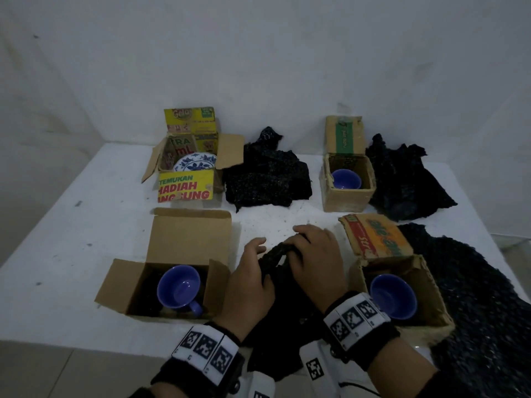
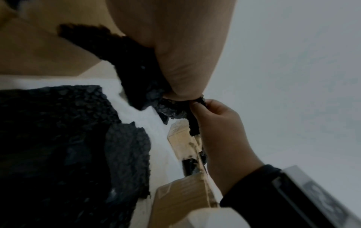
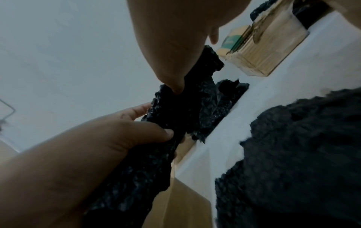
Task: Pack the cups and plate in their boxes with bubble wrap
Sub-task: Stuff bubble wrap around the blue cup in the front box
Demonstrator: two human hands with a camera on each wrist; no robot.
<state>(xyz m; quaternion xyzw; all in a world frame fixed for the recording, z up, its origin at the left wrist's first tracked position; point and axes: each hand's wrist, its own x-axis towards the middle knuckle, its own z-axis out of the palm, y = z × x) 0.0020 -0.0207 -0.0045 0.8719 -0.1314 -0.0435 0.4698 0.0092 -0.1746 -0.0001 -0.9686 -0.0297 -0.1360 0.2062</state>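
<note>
Both hands hold one black bubble wrap sheet [image 1: 275, 285] above the table's near middle. My left hand [image 1: 257, 262] grips its left side, thumb pressed into the wrap [image 3: 175, 111]. My right hand [image 1: 297, 248] curls over the bunched top edge and pinches it [image 2: 195, 101]. A blue cup [image 1: 178, 285] lies in the near left box [image 1: 120, 285]. Another blue cup [image 1: 393, 297] sits in the near right box [image 1: 431, 285], and a third [image 1: 346, 179] in the far right box [image 1: 342, 199]. The blue-patterned plate [image 1: 195, 163] leans inside the yellow box [image 1: 186, 188].
More black bubble wrap lies on the white table [image 1: 86, 225]: one sheet [image 1: 267, 176] beside the yellow box, one [image 1: 402, 179] right of the far right box, a large one [image 1: 477, 305] along the right edge. All box flaps stand open.
</note>
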